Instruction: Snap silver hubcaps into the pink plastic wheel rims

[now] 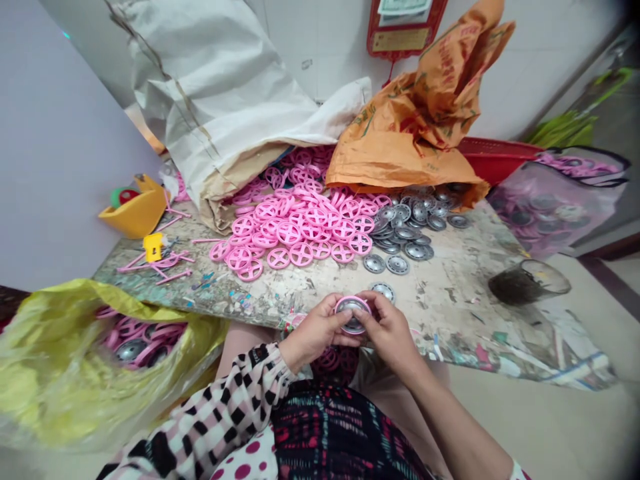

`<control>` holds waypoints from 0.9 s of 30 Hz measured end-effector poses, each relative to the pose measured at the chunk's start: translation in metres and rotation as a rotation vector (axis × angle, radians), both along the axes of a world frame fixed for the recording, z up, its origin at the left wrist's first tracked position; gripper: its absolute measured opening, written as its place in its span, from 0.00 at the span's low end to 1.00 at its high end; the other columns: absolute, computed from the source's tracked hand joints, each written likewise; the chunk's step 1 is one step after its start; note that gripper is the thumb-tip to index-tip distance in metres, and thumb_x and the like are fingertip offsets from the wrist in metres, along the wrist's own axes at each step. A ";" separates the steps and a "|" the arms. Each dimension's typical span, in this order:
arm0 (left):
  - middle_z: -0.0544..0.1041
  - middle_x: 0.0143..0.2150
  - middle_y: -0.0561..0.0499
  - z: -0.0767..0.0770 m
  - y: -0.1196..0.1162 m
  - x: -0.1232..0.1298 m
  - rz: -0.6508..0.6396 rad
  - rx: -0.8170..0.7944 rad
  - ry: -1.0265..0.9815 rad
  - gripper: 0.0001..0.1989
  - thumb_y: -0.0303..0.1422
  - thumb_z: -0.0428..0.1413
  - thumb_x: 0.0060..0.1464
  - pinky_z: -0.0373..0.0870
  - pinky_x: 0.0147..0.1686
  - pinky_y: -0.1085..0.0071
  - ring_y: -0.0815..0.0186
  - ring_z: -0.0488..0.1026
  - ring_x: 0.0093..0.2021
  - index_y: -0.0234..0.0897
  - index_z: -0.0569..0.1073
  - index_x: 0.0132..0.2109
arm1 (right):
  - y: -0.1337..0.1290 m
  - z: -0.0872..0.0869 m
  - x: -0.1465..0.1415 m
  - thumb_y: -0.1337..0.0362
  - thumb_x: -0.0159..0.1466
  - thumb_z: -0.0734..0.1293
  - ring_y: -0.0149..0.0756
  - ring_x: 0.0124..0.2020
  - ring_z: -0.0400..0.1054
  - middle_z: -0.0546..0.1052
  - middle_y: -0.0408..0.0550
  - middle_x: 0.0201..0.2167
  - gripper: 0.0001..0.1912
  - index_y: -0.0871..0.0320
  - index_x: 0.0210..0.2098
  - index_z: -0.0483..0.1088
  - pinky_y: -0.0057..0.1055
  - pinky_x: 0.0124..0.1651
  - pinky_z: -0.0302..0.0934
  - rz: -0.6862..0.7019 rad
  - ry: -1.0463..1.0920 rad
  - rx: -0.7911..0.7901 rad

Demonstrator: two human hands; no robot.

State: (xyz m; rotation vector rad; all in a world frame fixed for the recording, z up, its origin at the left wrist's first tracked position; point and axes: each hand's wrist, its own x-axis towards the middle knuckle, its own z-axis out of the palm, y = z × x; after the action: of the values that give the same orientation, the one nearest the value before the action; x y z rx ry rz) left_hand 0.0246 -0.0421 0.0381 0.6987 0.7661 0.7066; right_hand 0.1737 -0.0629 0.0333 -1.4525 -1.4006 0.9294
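Both hands hold one pink ring with a grey disc (353,315) set inside it, over the table's front edge. My left hand (320,330) grips its left side, thumb on the disc. My right hand (391,330) grips the right side, its thumb also pressing on the disc. Just behind the hands lies a loose grey disc (383,291). Farther back are a heap of pink wheels (300,227) with crossed spokes and, to its right, a pile of grey discs (417,217). More pink pieces (336,360) show below the hands, at the lap.
A white sack (225,87) and an orange sack (405,147) stand behind the heaps. A glass (530,281) is on the table's right. Yellow holder (135,207) and pink sticks (163,263) lie left. Bags of pieces flank the table, one yellow (45,360), one clear (550,207).
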 end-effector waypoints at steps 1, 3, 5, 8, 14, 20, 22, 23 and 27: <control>0.74 0.36 0.50 -0.001 0.000 0.000 -0.011 0.029 0.043 0.20 0.40 0.64 0.46 0.74 0.29 0.70 0.65 0.76 0.29 0.37 0.65 0.42 | -0.001 -0.002 -0.002 0.54 0.59 0.65 0.37 0.33 0.68 0.74 0.46 0.33 0.15 0.56 0.41 0.68 0.31 0.37 0.63 -0.024 0.046 -0.012; 0.74 0.32 0.51 -0.002 0.000 -0.002 -0.025 0.088 0.134 0.20 0.42 0.62 0.47 0.72 0.25 0.71 0.65 0.74 0.25 0.37 0.65 0.42 | -0.002 -0.009 -0.006 0.53 0.58 0.65 0.35 0.31 0.66 0.73 0.44 0.30 0.15 0.56 0.40 0.67 0.30 0.35 0.62 -0.052 0.140 -0.020; 0.74 0.30 0.52 -0.001 0.003 -0.007 -0.061 0.145 0.238 0.18 0.42 0.60 0.48 0.70 0.23 0.72 0.66 0.73 0.23 0.37 0.66 0.42 | -0.004 -0.016 -0.009 0.53 0.57 0.66 0.35 0.29 0.66 0.72 0.43 0.28 0.16 0.57 0.40 0.67 0.29 0.33 0.62 -0.039 0.214 -0.033; 0.72 0.26 0.55 -0.001 0.008 -0.020 -0.091 0.307 0.408 0.17 0.38 0.61 0.47 0.64 0.22 0.76 0.70 0.68 0.22 0.38 0.70 0.44 | -0.012 -0.026 -0.009 0.53 0.59 0.65 0.35 0.29 0.66 0.71 0.42 0.28 0.15 0.56 0.41 0.67 0.30 0.33 0.62 0.063 0.158 -0.077; 0.70 0.24 0.56 -0.013 0.029 -0.051 0.090 0.630 0.802 0.15 0.36 0.56 0.51 0.60 0.26 0.75 0.69 0.64 0.24 0.39 0.73 0.47 | -0.023 -0.030 0.006 0.56 0.64 0.61 0.40 0.41 0.67 0.70 0.51 0.41 0.17 0.54 0.49 0.69 0.36 0.43 0.63 0.127 -0.391 0.113; 0.73 0.35 0.49 -0.022 0.065 -0.068 0.236 0.875 1.318 0.14 0.30 0.50 0.55 0.64 0.40 0.69 0.62 0.70 0.38 0.37 0.73 0.48 | 0.010 -0.046 0.040 0.57 0.66 0.59 0.46 0.44 0.62 0.70 0.57 0.44 0.17 0.58 0.49 0.70 0.41 0.46 0.58 -0.174 -0.902 0.293; 0.72 0.42 0.45 -0.020 0.075 -0.068 0.222 0.935 1.477 0.17 0.29 0.49 0.56 0.65 0.42 0.67 0.60 0.70 0.43 0.38 0.71 0.53 | 0.016 -0.054 0.045 0.59 0.67 0.59 0.46 0.45 0.62 0.71 0.57 0.44 0.17 0.60 0.49 0.70 0.40 0.46 0.57 -0.158 -0.990 0.309; 0.71 0.45 0.44 -0.020 0.080 -0.067 0.201 0.954 1.542 0.18 0.29 0.49 0.57 0.65 0.41 0.66 0.59 0.70 0.44 0.38 0.69 0.54 | 0.017 -0.057 0.046 0.59 0.68 0.59 0.45 0.45 0.62 0.72 0.57 0.44 0.16 0.61 0.49 0.70 0.39 0.46 0.56 -0.144 -1.009 0.323; 0.68 0.47 0.41 -0.017 0.095 -0.061 0.053 0.979 1.733 0.16 0.30 0.47 0.59 0.65 0.37 0.65 0.56 0.71 0.43 0.39 0.69 0.53 | 0.014 -0.062 0.045 0.61 0.69 0.57 0.43 0.43 0.64 0.73 0.57 0.45 0.17 0.63 0.51 0.69 0.38 0.45 0.54 -0.132 -1.015 0.359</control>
State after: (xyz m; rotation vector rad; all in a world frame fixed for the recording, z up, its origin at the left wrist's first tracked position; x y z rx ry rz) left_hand -0.0365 0.0528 0.0215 2.2885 2.0178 0.3286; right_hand 0.2191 -0.0485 -0.0290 -1.7668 -1.9945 -0.2368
